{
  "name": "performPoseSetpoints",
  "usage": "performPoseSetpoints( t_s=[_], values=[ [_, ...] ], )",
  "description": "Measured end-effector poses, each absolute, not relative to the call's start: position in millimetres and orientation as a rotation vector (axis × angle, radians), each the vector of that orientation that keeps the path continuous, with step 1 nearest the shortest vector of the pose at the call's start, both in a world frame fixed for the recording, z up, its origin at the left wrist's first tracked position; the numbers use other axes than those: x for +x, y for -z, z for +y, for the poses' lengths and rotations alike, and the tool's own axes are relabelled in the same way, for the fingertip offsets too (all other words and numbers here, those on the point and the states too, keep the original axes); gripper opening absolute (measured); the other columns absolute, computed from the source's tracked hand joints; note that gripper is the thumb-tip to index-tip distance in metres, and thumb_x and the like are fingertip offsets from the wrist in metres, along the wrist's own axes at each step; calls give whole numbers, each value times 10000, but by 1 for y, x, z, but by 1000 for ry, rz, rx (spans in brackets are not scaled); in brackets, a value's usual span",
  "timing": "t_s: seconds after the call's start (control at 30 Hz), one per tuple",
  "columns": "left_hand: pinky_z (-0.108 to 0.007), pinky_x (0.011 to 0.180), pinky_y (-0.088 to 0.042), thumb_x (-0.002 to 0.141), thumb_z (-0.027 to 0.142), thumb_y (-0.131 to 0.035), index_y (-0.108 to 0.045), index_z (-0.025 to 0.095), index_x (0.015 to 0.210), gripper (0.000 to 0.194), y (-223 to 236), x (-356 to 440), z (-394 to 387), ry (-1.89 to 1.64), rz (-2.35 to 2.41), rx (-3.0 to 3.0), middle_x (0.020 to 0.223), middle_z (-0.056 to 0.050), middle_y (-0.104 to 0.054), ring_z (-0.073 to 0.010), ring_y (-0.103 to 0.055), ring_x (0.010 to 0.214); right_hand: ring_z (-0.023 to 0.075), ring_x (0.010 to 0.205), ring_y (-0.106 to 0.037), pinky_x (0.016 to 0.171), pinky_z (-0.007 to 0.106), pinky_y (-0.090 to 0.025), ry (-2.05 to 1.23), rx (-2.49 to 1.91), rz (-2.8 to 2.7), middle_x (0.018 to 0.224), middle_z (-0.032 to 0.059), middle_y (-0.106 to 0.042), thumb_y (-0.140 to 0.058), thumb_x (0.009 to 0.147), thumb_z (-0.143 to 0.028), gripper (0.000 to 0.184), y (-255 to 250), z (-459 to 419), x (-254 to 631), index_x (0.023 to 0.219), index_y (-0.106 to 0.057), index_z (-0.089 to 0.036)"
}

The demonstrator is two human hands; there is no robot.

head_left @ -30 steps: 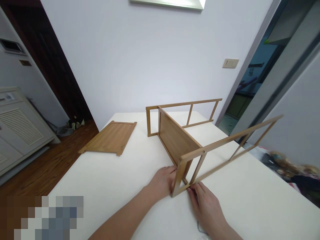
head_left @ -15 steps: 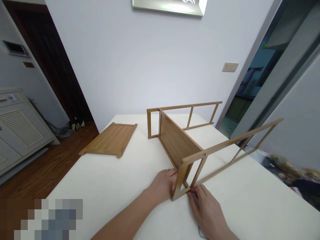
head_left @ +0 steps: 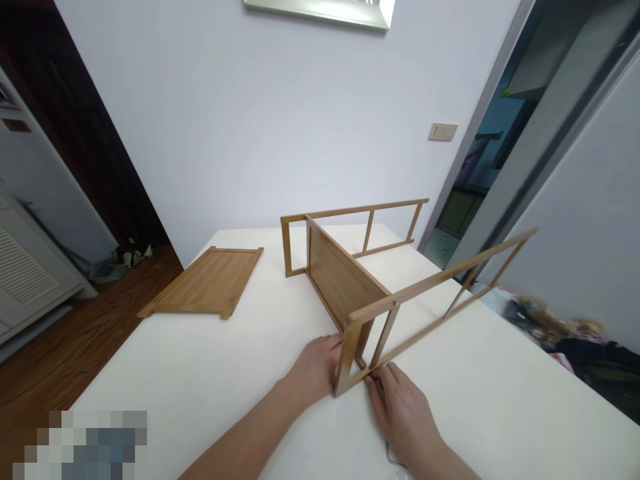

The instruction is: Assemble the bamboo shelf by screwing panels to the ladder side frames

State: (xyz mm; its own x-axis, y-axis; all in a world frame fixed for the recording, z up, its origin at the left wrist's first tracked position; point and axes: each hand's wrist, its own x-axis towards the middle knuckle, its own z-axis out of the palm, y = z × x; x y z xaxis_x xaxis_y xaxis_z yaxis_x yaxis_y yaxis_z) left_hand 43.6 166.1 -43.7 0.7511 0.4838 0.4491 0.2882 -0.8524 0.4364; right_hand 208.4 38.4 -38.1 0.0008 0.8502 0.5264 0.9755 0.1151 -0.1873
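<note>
A wooden rack lies on its side on the white table (head_left: 280,427), with two ladder-like side frames joined by a slatless shelf panel (head_left: 340,267). My left hand (head_left: 317,367) grips the lower corner of the near side frame (head_left: 345,360); its fingertips are partly hidden behind the post. At the outside of the bottom rail, just below a crossbar, my right hand (head_left: 403,407) is closed in a pinch. Something small and dark shows between its thumb and fingers, too hidden to name. Below that hand lies a thin bent metal rod (head_left: 393,457), partly covered.
A second wooden panel (head_left: 210,280) lies flat on the table at the left. Behind the table rises a white wall with a switch (head_left: 443,132). Clothes (head_left: 565,333) are heaped beyond the right edge. A louvred cabinet (head_left: 30,267) stands at far left.
The view has swung slightly to the right, so everything sits further left in the picture. Both hands keep their places at the rack's near corner, with only slight finger movement in the right.
</note>
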Motion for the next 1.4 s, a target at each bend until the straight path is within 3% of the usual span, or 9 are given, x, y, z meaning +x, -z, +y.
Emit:
performPoseSetpoints(
  t_s=[0.17, 0.53, 0.87, 1.1, 1.4],
  values=[
    [-335, 886, -554, 885, 164, -526, -627, 213, 1105, 247, 43, 42, 167, -808, 555, 2627, 1073, -45, -679, -190, -650, 961, 175, 710, -644, 612, 278, -510, 250, -1768, -1855, 803, 29, -618, -477, 940, -207, 76, 36, 38, 209, 894, -538, -209],
    [-333, 900, -561, 897, 140, -508, -562, 220, 1277, 392, 48, 42, 167, -833, 535, 2649, 1120, -58, -681, -190, -660, 987, 185, 733, -653, 655, 300, -524, 288, -1813, -1891, 835, 44, -641, -430, 965, -173, 132, 37, 39, 207, 917, -548, -210],
    [-328, 816, -590, 930, 166, -454, -601, 204, 1211, 319, 40, 42, 164, -892, 519, 2674, 1090, -86, -691, -198, -676, 920, 184, 749, -648, 655, 292, -533, 259, -1784, -1836, 853, 42, -629, -463, 940, -172, 71, 39, 38, 207, 925, -518, -215],
    [-363, 857, -589, 908, 174, -481, -622, 212, 1201, 327, 46, 43, 165, -853, 578, 2640, 1029, -76, -715, -215, -684, 917, 189, 718, -646, 648, 303, -524, 351, -1804, -1842, 831, 35, -635, -458, 930, -123, 120, 46, 39, 207, 897, -521, -220],
    [-362, 902, -581, 885, 155, -522, -618, 258, 1221, 364, 42, 43, 160, -807, 627, 2589, 1116, -52, -716, -216, -680, 994, 186, 742, -658, 674, 292, -534, 378, -1764, -1802, 858, 28, -651, -480, 900, -111, 134, 50, 38, 209, 935, -528, -232]
  ],
)
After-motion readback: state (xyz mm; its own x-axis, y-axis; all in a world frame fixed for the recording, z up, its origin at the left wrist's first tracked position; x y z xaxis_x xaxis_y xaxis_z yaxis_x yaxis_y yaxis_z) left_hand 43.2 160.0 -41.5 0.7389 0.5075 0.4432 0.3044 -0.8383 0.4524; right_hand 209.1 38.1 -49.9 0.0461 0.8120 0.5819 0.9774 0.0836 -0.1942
